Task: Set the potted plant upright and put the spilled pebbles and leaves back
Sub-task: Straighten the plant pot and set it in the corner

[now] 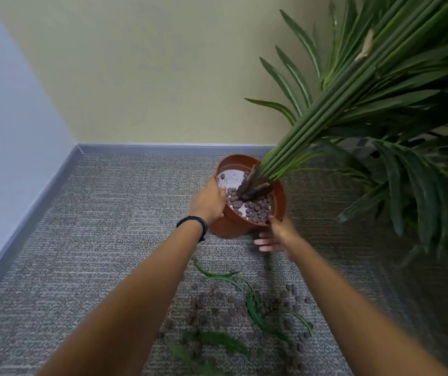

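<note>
A terracotta plastic pot stands on the carpet, tilted toward me, with brown pebbles and white filler inside. Its green palm plant leans up and to the right. My left hand grips the pot's left rim, thumb over the edge. My right hand is at the pot's near right side, thumb up by the rim and fingers spread below the base; it is blurred. Spilled brown pebbles and several loose green leaves lie on the carpet between my forearms.
The grey carpet meets a yellow wall with a grey baseboard behind the pot and a pale blue wall on the left. Palm fronds hang low on the right.
</note>
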The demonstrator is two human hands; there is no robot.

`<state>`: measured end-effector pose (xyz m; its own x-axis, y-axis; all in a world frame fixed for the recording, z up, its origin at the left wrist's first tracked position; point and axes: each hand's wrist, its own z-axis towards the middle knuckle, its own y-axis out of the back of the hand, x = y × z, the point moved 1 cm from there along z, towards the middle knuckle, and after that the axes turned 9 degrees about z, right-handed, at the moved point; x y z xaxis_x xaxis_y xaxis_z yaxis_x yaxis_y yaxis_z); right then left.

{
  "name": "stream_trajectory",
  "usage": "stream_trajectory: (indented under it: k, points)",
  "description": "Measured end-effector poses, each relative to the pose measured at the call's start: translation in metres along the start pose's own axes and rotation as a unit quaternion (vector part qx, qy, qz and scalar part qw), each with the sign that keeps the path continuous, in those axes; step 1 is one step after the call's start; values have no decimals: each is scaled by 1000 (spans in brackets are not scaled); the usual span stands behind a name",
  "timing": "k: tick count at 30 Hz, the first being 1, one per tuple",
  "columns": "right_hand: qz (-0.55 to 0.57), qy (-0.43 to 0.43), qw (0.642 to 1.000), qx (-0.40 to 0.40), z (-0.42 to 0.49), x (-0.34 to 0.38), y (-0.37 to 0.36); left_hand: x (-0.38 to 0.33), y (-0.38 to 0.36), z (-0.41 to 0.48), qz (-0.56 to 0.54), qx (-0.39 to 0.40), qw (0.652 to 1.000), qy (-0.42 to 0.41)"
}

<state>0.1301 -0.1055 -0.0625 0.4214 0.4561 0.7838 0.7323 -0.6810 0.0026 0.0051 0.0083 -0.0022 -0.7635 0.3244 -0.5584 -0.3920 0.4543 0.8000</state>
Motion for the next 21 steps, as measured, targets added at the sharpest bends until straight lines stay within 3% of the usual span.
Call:
stream_trajectory:
  k: [12,21]
  points:
    - [38,37,997,-49,7,2,-8,3,-8,0,-118,-10,993,10]
    - [6,59,996,-71,13,7,-3,7,-15,-6,-237,-10,971,35]
